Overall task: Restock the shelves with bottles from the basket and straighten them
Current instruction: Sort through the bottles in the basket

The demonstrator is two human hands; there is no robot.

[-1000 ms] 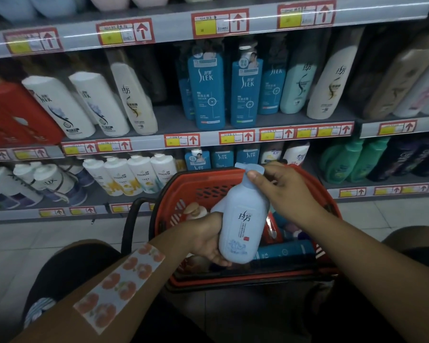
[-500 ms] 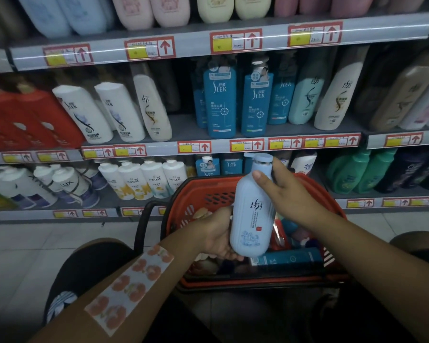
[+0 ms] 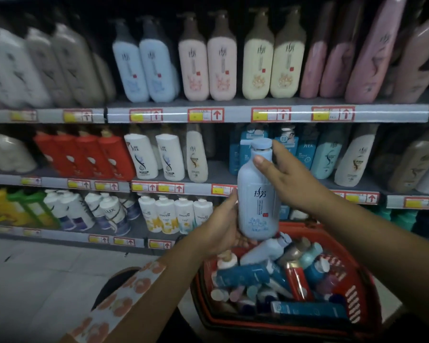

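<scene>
Upright above the red basket [image 3: 357, 300], a pale blue bottle [image 3: 256, 194] is held in both hands. Its base is cupped and gripped by the left hand [image 3: 223, 229], while its neck and shoulder are clasped by the curled fingers of the right hand [image 3: 285, 179]. Dark characters and a small red seal are printed on its front; they cannot be read with certainty. On the top shelf [image 3: 258, 115], two matching blue bottles [image 3: 144, 68], two pink bottles [image 3: 208, 65] and two cream bottles [image 3: 273, 63] are stood in pairs. "PANTENE" is legible on four white bottles [image 3: 176, 216] on the lowest shelf, "LUX" on a white bottle [image 3: 112, 214] beside them, and "SLEK" on two white bottles [image 3: 156, 157] in the middle row. The price tags are blurred beyond reading. The basket's heaped bottles overlap too much to be counted, and the far-left stock is smeared.
</scene>
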